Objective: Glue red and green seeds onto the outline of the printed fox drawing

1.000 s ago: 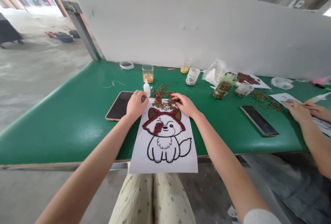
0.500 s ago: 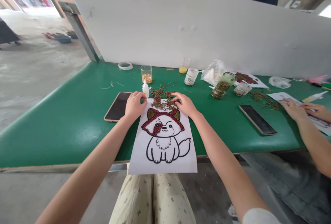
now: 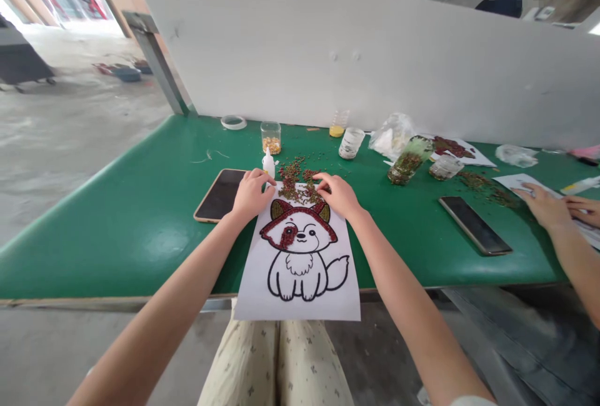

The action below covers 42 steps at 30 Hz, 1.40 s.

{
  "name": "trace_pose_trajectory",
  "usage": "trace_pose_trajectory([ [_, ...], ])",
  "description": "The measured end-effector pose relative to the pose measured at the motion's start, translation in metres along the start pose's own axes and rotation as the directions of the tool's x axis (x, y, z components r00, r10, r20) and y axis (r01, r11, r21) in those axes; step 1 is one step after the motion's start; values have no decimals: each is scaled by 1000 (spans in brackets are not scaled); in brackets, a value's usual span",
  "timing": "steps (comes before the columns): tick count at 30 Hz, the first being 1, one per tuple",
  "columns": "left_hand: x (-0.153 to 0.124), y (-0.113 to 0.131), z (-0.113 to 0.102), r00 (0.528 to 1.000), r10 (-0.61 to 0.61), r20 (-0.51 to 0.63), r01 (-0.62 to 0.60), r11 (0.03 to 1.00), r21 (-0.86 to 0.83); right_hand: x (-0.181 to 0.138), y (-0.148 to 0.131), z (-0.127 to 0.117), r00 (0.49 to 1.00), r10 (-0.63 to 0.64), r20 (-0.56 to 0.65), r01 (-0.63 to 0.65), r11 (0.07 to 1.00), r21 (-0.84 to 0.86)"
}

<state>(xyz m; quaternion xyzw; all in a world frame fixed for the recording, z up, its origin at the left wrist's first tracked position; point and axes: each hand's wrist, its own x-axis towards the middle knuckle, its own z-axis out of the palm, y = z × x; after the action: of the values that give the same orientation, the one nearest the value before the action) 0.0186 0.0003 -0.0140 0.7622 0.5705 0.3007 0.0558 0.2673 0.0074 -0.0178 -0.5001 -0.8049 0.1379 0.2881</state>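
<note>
A white sheet of paper point(image 3: 300, 308) carries a black-outlined cartoon fox; red beans fill its head band and the patch round one eye, green ones its ears. My left hand point(image 3: 252, 195) rests at the sheet's upper left corner, fingers bent and a little apart, beside a small white glue bottle point(image 3: 269, 162). My right hand point(image 3: 338, 195) is at the upper right, its thumb and fingertips drawn together at the edge of a loose pile of red and green beans point(image 3: 291, 175). Whatever is between those fingertips is too small to make out.
A phone point(image 3: 220, 195) lies left of the paper, another phone point(image 3: 475, 225) to the right. Behind stand a cup of corn kernels point(image 3: 270, 143), a white cup point(image 3: 351, 143) and a tilted jar of beans point(image 3: 409, 162). A co-worker's hands point(image 3: 546, 205) are over another sheet at far right.
The view has shifted slightly, so everything sits a little further right and lower. Both hands stay almost in place at the paper's top edge and the beans.
</note>
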Motion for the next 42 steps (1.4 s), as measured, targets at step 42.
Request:
trace_pose_trajectory([
  [42,1,-7,13,999,-28,18,28,999,-21,-88,-75,0,947,51,316,-202,861,466],
])
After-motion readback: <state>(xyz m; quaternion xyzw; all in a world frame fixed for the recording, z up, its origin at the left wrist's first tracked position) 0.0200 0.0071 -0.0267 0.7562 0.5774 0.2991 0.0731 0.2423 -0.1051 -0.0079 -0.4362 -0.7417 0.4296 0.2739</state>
